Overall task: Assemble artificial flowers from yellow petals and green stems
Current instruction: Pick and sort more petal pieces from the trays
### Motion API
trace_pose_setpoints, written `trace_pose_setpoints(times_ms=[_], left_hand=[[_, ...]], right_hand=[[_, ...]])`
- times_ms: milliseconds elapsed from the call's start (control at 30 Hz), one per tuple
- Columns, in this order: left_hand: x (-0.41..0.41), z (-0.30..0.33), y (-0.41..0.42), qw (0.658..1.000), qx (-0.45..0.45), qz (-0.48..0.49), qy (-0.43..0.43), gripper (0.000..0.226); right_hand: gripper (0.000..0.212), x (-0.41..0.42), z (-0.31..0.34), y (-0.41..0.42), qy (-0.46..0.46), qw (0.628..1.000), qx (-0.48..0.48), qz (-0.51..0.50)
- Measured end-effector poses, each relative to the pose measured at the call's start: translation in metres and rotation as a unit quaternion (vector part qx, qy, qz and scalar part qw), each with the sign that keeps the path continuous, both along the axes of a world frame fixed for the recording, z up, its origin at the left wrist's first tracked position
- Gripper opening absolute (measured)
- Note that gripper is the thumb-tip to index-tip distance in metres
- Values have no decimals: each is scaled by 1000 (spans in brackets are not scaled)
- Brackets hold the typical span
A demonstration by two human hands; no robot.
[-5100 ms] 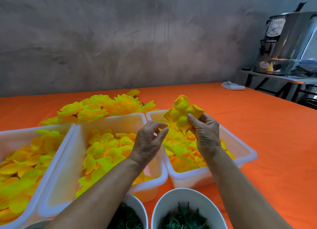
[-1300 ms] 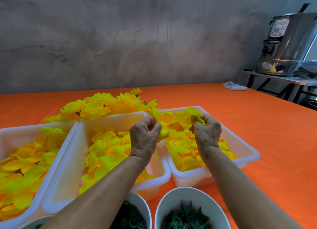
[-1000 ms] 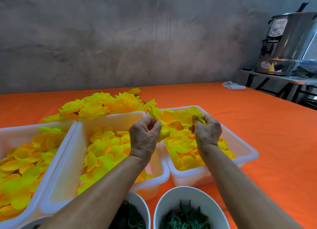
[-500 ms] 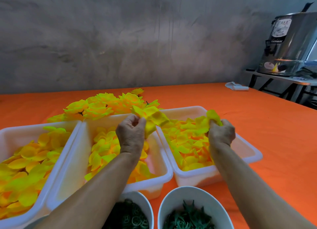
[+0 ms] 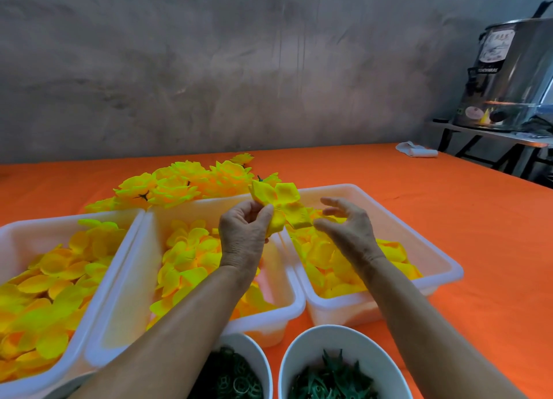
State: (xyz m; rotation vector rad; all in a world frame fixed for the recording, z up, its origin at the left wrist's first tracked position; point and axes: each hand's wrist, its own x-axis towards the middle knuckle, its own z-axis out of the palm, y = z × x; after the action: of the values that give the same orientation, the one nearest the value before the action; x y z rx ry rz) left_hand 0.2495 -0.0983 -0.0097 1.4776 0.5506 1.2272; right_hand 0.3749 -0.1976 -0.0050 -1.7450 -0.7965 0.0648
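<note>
Pinching a petal cluster (image 5: 276,204) over the bins: left hand (image 5: 244,234). Right hand (image 5: 348,228) spread, empty, just beside it. Middle bin (image 5: 270,328), right bin (image 5: 431,246): loose petals. Bowl (image 5: 299,353): stems. Risk: layers likely slip apart if the pinch loosens.

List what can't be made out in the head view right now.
- Left tray: cut off by the left edge.
- Two bowls of green parts: cut off by the bottom edge; the left one also sits under the left forearm.
- Petal piece: its base is hidden by the left hand.
- Urn label: too blurred to read.
</note>
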Motion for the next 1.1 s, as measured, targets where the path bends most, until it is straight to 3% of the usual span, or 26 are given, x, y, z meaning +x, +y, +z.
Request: trace_pose_setpoints(times_ms=[100,200,333,400,600,767,933,1100], left_hand=[[0,-1,0,991,116,41,59,6],[0,-2,-3,941,293,103,135,6],[1,-1,-13,866,451,120,181,11],[0,-1,-14,849,482,121,180,11],[2,-5,-11,880,438,54,177,15],[4,-3,-15,903,405,12,143,18],[5,0,-16,940,318,-3,125,28],[5,0,-16,963,240,-58,112,22]], right_hand=[[23,-2,3,-1,-100,993,45,-50],[15,-9,4,-3,-167,983,70,-39],[13,-22,4,-2,-110,987,61,105],[17,-22,3,-1,-85,987,51,126],[31,-17,1,0,-66,986,46,146],[15,-13,-1,3,-47,988,75,127],[29,-6,-4,-1,14,985,138,104],[36,-7,-4,0,34,978,147,142]])
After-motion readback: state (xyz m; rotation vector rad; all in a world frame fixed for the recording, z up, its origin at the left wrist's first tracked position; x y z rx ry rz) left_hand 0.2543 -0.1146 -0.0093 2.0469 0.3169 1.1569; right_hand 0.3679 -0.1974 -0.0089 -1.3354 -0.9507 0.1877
